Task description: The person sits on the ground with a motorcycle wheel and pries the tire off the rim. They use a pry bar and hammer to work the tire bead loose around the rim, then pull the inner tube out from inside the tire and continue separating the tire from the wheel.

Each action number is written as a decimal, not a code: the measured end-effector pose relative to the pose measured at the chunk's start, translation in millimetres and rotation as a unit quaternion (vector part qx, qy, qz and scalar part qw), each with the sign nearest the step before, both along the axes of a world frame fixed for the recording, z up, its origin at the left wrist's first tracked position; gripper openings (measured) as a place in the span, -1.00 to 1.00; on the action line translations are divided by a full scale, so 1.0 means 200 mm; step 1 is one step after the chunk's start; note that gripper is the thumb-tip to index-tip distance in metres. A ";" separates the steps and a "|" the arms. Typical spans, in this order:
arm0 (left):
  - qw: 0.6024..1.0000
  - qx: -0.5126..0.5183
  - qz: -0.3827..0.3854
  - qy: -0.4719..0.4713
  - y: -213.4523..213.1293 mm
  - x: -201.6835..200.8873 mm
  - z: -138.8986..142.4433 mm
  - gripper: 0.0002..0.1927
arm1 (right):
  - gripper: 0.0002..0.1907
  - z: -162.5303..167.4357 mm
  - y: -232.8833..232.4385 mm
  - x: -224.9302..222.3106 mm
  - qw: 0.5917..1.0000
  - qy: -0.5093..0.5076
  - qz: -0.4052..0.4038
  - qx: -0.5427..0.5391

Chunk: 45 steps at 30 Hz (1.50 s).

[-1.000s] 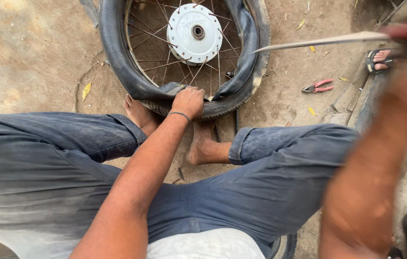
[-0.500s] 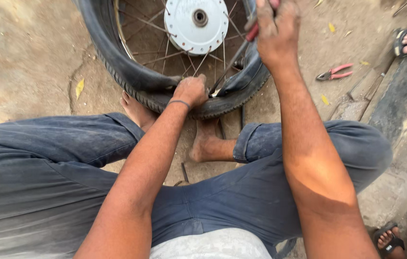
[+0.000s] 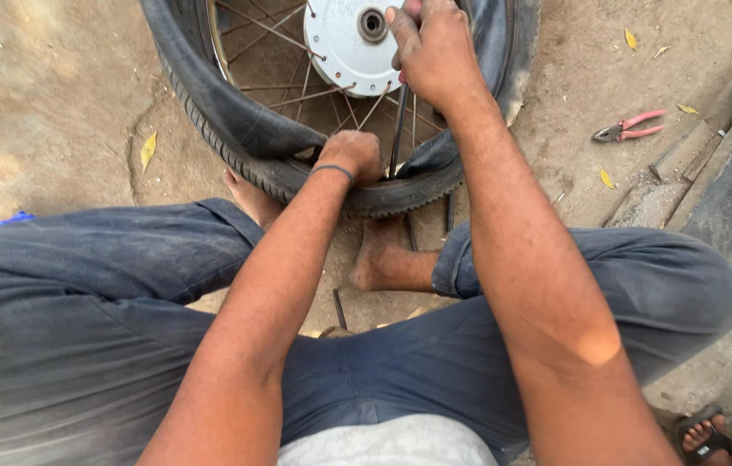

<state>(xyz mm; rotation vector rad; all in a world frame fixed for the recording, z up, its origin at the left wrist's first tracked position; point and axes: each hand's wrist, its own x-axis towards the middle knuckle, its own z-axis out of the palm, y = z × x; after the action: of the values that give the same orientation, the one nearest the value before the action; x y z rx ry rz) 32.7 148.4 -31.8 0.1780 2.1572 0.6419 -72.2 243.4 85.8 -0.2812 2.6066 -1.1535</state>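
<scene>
Left hand [image 3: 350, 157]: closed over the near edge of the tyre [image 3: 210, 108], fingers curled on the rubber, dark band at the wrist.
Right hand [image 3: 433, 53]: fist wrapped round the top of a thin metal lever [image 3: 397, 134]; lever runs down to the tyre's edge just beside the left hand.
Wheel: flat on the dirt ahead of the bare feet, spokes and white hub [image 3: 350, 36] showing.
Pliers [image 3: 629, 127]: red-handled, on the ground, well apart to the right.
Bystanders: sandalled feet [image 3: 709, 436] at the right edge.
</scene>
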 end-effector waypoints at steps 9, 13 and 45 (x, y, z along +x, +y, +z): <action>0.969 0.033 0.179 0.166 0.03 0.05 0.00 -0.76 | -0.77 0.64 0.23 0.54 0.948 0.138 0.216 0.188; 0.944 0.087 0.147 0.282 0.08 0.04 -0.05 -0.82 | -0.81 0.68 0.23 0.73 0.923 0.063 0.220 0.310; 0.999 -0.044 -0.003 -0.008 0.16 -0.08 0.02 -0.69 | -0.61 0.57 0.33 1.38 0.952 -0.038 -0.053 0.300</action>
<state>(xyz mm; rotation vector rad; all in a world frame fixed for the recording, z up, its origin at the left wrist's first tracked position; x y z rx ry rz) 17.4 180.9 -28.1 0.1311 2.1650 0.5430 204.3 308.8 200.6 0.0326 2.7715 -0.3417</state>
